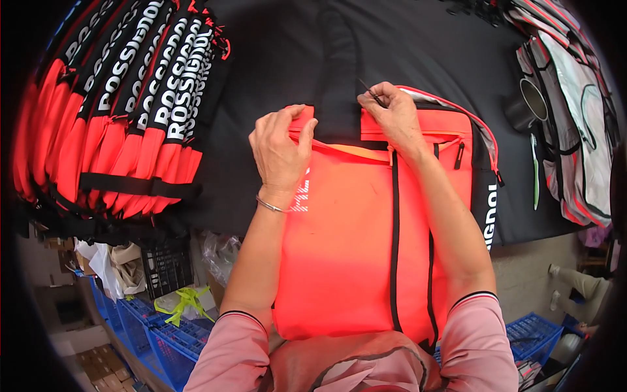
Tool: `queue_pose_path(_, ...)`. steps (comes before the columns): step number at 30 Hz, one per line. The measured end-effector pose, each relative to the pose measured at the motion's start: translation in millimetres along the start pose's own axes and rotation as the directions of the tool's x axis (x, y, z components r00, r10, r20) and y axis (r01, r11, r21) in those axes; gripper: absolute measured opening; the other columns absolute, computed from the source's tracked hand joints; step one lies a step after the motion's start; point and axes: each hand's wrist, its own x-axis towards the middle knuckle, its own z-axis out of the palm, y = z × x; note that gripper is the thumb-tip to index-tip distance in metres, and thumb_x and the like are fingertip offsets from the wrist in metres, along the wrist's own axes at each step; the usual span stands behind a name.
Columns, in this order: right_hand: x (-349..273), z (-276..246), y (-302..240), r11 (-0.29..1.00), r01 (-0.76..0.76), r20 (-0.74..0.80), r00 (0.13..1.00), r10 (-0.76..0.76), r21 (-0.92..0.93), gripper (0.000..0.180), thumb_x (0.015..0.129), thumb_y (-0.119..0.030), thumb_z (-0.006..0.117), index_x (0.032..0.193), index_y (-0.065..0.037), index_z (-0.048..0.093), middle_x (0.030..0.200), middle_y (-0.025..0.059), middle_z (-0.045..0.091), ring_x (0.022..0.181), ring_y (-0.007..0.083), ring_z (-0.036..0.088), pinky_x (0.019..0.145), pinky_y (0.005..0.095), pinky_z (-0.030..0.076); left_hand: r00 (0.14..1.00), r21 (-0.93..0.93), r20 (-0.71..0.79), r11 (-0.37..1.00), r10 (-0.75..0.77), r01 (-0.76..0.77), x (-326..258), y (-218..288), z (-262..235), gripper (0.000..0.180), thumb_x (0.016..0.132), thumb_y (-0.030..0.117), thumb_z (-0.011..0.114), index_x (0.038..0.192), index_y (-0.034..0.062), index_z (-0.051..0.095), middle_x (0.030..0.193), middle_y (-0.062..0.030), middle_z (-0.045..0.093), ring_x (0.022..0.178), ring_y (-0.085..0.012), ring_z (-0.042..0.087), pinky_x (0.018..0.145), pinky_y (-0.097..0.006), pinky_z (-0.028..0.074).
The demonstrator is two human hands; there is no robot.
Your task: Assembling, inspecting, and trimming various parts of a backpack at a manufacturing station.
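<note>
Head view
Bag: orange-red bag (353, 242) with black trim lies flat on the black tabletop (405, 46), bottom edge toward the person, top edge away.
Left hand: left hand (281, 147) pinches the bag's top edge beside the black strap (336, 78); fingers curled shut on the fabric.
Right hand: right hand (392, 114) closed on small thread snips (371, 93), tips at the seam near the strap.
Stack: matching orange-and-black bags (124, 104) stacked in a row at far left, well apart from the hands.
Cup: dark metal cup (528, 103) stands at right.
Crates: blue plastic crates (157, 333) on the floor below the tabletop.
</note>
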Motion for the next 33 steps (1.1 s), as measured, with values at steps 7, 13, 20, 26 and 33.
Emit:
queue_pose_path(7, 18.5, 23.6, 32.3, 0.978, 0.184, -0.047, 0.981, -0.19, -0.102, 0.014, 0.071, -0.017, 0.07, 0.077, -0.004, 0.069, 0.08, 0.0156, 0.066, 0.077, 0.0293, 0.066, 0.069, 0.0415, 0.052, 0.937, 0.112, 0.35, 0.992, 0.015, -0.058, 35.3, 0.0, 9.8, 0.038, 0.078, 0.034, 0.081, 0.093, 0.0009, 0.07, 0.093, -0.0138, 0.071, 0.08, -0.031, 0.068, 0.073, -0.04, 0.054)
queue_pose_path(13, 19.6, 35.7, 22.9, 0.981, 0.19, -0.235, 0.956, -0.174, 0.048, 0.018, 0.067, -0.007, 0.077, 0.074, -0.002, 0.062, 0.072, 0.0162, 0.064, 0.073, 0.0321, 0.067, 0.064, 0.0391, 0.052, 0.86, 0.081, 0.507, 0.99, 0.058, -0.114, 49.7, -57.8, 31.4, 0.031, 0.091, 0.025, 0.069, 0.093, -0.0052, 0.065, 0.082, -0.0197, 0.067, 0.073, -0.0274, 0.067, 0.066, -0.038, 0.051)
queue_pose_path(20, 13.1, 26.7, 26.5, 0.987, 0.145, -0.238, 0.963, -0.125, 0.067, 0.017, 0.068, -0.005, 0.078, 0.075, 0.001, 0.063, 0.074, 0.0186, 0.066, 0.075, 0.0325, 0.068, 0.066, 0.0396, 0.053, 0.858, 0.319, 0.512, 0.936, -0.038, -0.148, 43.7, -13.1, 27.2, 0.034, 0.095, 0.033, 0.062, 0.091, -0.0003, 0.062, 0.082, -0.0172, 0.067, 0.075, -0.0363, 0.065, 0.066, -0.046, 0.048)
queue_pose_path(26, 21.8, 43.4, 15.1, 0.973, 0.222, -0.245, 0.949, -0.2, 0.066, 0.015, 0.066, -0.011, 0.075, 0.074, -0.004, 0.064, 0.071, 0.0147, 0.065, 0.072, 0.0311, 0.068, 0.064, 0.0399, 0.053, 0.736, 0.237, 0.677, 0.946, 0.004, -0.223, 76.5, -62.1, 12.0, 0.035, 0.092, 0.03, 0.063, 0.082, -0.0031, 0.062, 0.075, -0.0236, 0.064, 0.073, -0.0406, 0.065, 0.065, -0.048, 0.048)
queue_pose_path(33, 2.8, 5.1, 16.6, 0.99, 0.134, -0.093, 0.986, -0.138, -0.039, 0.016, 0.076, -0.016, 0.073, 0.083, -0.003, 0.067, 0.083, 0.0106, 0.067, 0.08, 0.0217, 0.068, 0.072, 0.034, 0.054, 0.782, 0.204, 0.617, 0.977, -0.085, -0.054, 46.2, 12.7, 5.6, 0.035, 0.082, 0.035, 0.073, 0.095, 0.0035, 0.068, 0.087, -0.0155, 0.07, 0.085, -0.0347, 0.069, 0.074, -0.043, 0.053)
